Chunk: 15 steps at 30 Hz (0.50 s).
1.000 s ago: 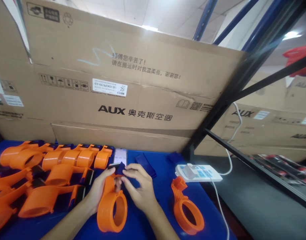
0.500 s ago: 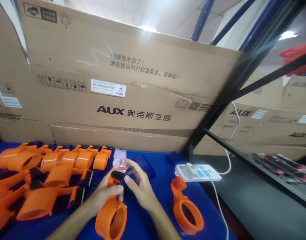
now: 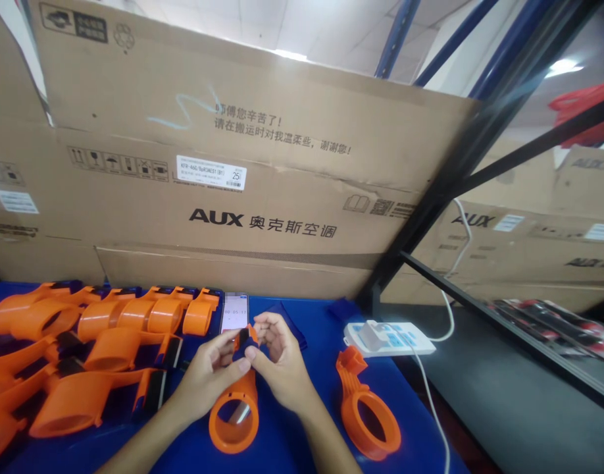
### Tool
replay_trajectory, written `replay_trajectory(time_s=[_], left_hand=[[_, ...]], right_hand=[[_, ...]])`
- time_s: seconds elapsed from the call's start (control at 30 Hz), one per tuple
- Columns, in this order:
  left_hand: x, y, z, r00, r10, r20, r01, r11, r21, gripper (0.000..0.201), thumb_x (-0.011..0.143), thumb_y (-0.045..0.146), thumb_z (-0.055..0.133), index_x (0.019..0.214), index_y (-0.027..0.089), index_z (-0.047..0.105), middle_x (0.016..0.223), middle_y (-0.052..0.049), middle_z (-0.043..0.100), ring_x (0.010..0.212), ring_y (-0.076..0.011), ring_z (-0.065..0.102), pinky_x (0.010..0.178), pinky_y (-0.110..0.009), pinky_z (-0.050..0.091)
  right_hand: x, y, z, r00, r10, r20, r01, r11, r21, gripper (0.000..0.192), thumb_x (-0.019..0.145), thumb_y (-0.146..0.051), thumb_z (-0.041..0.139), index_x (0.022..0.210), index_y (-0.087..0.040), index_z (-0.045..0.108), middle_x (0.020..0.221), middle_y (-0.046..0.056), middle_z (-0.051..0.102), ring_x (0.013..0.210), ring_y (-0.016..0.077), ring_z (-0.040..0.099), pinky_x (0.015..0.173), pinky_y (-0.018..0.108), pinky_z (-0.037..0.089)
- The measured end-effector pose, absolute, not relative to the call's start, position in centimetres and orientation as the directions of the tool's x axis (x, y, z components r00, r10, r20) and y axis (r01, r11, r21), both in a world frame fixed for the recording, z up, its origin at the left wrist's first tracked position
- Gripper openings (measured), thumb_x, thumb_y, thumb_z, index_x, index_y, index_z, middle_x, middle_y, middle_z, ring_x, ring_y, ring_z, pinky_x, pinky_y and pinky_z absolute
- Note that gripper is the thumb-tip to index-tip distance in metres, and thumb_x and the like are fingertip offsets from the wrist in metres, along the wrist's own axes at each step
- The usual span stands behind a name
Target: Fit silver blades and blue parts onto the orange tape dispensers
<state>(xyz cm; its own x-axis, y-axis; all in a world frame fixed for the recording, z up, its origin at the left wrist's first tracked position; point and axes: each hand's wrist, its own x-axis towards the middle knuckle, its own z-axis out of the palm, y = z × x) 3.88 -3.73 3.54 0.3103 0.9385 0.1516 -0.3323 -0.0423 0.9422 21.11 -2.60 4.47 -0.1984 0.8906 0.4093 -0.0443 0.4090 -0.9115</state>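
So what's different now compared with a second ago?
Both hands, left hand and right hand, have kept hold of the orange ring piece but turned it, so its ring now points down toward the camera. The loose orange piece, phone and power strip haven't moved.

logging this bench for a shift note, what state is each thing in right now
left hand: gripping the held orange ring part
right hand: pinching the dark piece at that part's top
held orange ring part: lifted, ring end down
loose orange ring part: lying flat on the blue table, untouched
phone: screen lit
power strip: white plug in it
orange parts on the left: lying in rows
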Motion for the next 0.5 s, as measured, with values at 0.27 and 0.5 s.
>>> replay_trajectory(time_s=[0.27,0.5], left_hand=[[3.6,-3.8,2.9,0.171,0.98,0.1,-0.394,-0.025,0.919,0.044,0.079,0.023,0.086,0.121,0.022,0.075,0.129,-0.013,0.075,0.129,-0.0355,0.063,0.108,-0.042,0.051],[3.7,-3.3,2.1,0.285,0.94,-0.19,-0.669,0.336,0.663,0.053,0.081,0.042,0.077,0.126,0.014,0.068,0.102,-0.018,0.08,0.098,-0.0379,0.076,0.083,-0.047,0.061]], right_hand=[[21.7,-2.1,4.1,-0.163,0.854,0.494,0.134,0.515,-0.847,0.036,0.099,-0.045,0.061,0.127,-0.023,0.056,0.105,0.007,0.069,0.093,0.0216,0.067,0.084,0.035,0.056],[26.1,0.3,2.6,0.237,0.871,0.431,0.917,-0.054,-0.396,0.048,0.095,-0.043,0.063,0.131,-0.011,0.064,0.123,0.028,0.065,0.122,0.0439,0.053,0.097,0.056,0.041]])
